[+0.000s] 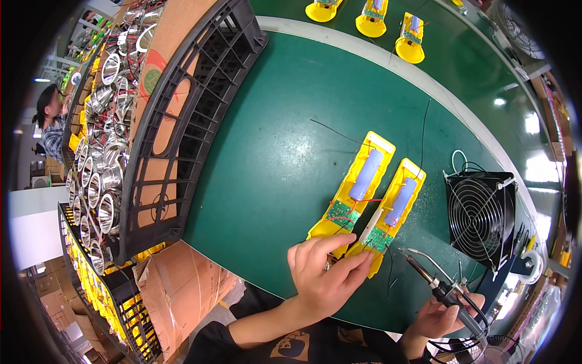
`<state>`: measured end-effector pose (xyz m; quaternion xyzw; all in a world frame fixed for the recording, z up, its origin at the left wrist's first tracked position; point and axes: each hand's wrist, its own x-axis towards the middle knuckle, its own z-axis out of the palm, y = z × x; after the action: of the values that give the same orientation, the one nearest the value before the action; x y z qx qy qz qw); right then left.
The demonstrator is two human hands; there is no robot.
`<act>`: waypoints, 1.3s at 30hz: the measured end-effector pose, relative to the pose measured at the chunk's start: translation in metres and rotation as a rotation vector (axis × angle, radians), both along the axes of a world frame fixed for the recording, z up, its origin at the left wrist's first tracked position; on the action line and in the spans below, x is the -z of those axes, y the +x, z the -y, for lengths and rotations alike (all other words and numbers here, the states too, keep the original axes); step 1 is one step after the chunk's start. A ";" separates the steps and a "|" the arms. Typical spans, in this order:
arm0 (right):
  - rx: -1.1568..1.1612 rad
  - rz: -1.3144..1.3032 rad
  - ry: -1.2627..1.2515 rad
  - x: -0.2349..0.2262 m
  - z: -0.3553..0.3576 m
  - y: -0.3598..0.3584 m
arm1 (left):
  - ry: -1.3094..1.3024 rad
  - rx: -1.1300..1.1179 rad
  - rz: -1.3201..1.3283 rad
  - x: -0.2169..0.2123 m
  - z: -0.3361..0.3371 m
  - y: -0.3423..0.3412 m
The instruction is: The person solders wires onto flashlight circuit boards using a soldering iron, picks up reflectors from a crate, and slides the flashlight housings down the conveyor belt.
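Observation:
Two yellow flashlight housings lie side by side on the green table, a left one [381, 144] and a right one [414, 167]. Each carries a blue cylindrical battery [367, 175], a green circuit board [344, 213] and thin red and black wires. My left hand [324, 267] has its thumb and fingers closed around the near end of the right housing; its palm hides part of both near ends. In my right hand [445, 315] is a soldering iron [446, 293] with a curved metal tube along it. Its tip points at the right housing's board, a little apart from it.
A black fan [481, 218] stands at the right. Black plastic crates [182, 139] at the left hold many silver reflectors [109, 212], with a cardboard box [182, 291] below. Across the pale rim lie several more yellow housings [410, 50]. Another person [51, 124] is far left.

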<state>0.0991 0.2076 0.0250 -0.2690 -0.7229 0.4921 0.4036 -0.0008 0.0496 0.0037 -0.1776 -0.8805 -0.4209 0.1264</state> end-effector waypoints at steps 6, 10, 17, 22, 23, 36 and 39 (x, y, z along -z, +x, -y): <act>0.028 -0.133 -0.052 -0.004 -0.002 0.005 | -0.003 -0.003 -0.026 0.000 0.000 0.001; -0.004 -0.111 -0.085 -0.005 -0.002 0.010 | -0.001 -0.017 -0.070 -0.001 0.001 0.001; -0.126 -0.036 -0.087 -0.016 0.011 -0.004 | -0.013 -0.026 -0.103 0.000 -0.002 0.003; -0.287 0.040 -0.010 -0.006 0.014 -0.011 | 0.003 -0.029 -0.094 0.003 -0.001 0.001; -0.290 0.052 -0.017 -0.005 0.014 -0.013 | 0.006 -0.033 -0.083 0.005 -0.001 0.000; -0.248 0.022 0.016 -0.001 0.014 -0.017 | -0.008 -0.034 -0.065 0.002 -0.001 0.001; -0.218 0.052 0.055 -0.002 0.014 -0.017 | -0.006 -0.032 -0.066 0.003 -0.001 0.002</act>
<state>0.0825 0.1938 0.0267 -0.1901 -0.7712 0.5061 0.3361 0.0008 0.0509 0.0011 -0.1777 -0.8799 -0.4102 0.1613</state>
